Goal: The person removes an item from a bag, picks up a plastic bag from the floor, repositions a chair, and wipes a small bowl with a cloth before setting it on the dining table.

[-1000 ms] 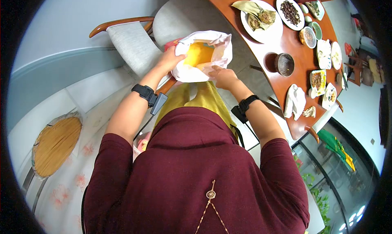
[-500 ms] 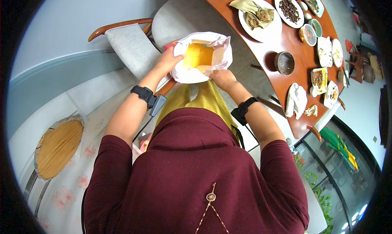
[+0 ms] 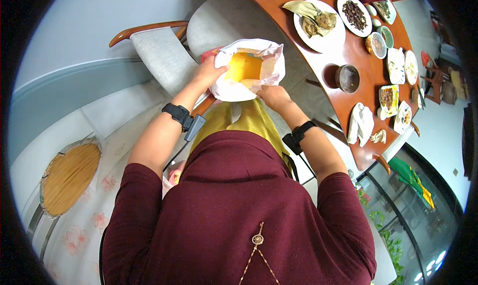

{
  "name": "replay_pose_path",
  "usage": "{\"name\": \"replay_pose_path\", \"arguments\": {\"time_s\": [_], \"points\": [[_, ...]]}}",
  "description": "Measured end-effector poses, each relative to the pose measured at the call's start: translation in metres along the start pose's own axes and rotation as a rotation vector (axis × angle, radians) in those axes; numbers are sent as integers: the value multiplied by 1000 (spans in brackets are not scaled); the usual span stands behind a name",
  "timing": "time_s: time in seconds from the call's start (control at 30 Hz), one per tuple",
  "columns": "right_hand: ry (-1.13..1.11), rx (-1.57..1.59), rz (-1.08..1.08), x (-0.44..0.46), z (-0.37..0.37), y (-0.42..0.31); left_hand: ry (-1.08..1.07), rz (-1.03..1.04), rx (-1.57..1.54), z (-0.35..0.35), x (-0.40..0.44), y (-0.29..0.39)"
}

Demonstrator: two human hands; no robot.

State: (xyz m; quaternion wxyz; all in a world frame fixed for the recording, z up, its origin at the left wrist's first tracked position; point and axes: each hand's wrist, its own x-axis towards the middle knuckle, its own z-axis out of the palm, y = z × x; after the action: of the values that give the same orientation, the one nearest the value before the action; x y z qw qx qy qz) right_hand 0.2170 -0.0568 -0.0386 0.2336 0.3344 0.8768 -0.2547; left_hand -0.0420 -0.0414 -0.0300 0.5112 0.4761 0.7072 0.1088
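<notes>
A white bag [image 3: 272, 66] with its mouth open toward me hangs in front of my waist. Its inside looks yellow, and a bit of red shows on its outer left side. My left hand [image 3: 208, 72] grips the left rim, thumb on the inner edge. On the near right part of the rim, my right hand [image 3: 274, 95] is closed on the bag with its fingers bent. What lies at the bottom of the bag cannot be made out.
A grey cushioned chair [image 3: 164, 58] stands beyond the bag at left. The wooden table [image 3: 318, 81] on the right bears a dark bowl [image 3: 347, 79], a plate with leaf-wrapped food [image 3: 326, 41], several dishes and a white cloth [image 3: 360, 124]. A round wooden-topped stool [image 3: 70, 178] is at lower left.
My right hand has shifted slightly along the near rim, its fingers now more tucked in than a second ago. The bag stays almost in place, and my left hand keeps its grip.
</notes>
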Motion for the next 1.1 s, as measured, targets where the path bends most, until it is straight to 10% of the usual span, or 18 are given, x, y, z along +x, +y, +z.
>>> {"name": "replay_pose_path", "arguments": {"time_s": [1.1], "points": [[0, 167, 72, -8, 7, 5, 29, 100, -144, 10, -2, -22]]}}
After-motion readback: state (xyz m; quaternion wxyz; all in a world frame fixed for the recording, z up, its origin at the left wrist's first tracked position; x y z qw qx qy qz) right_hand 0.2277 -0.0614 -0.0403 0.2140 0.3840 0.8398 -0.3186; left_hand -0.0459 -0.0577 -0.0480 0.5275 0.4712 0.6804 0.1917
